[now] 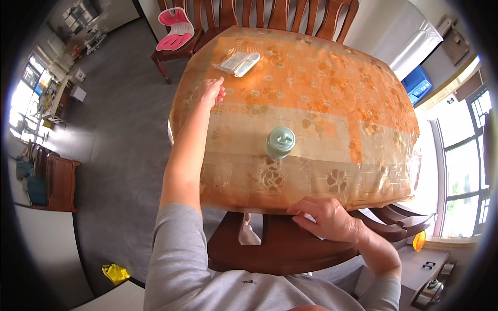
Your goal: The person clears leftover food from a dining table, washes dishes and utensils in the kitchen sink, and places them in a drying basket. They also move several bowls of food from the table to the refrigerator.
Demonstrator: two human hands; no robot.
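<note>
My left hand is stretched over the left side of the table, its fingers curled. Nothing shows in it, though the palm is hidden. Just beyond it, apart from the fingers, a white plastic packet lies over a pleated gold-coloured dish. At the near table edge, above a wooden chair back, is my right hand with bent fingers. A pale patch shows beneath it; I cannot tell whether it is held or seen through the chair. Between my hands a pale green lidded bottle stands upright.
A glossy flowered cover lies over the table. The dark wooden chair stands between me and the table. More chairs line the far side, one bearing a pink-and-white seat support. A yellow bag lies low at left.
</note>
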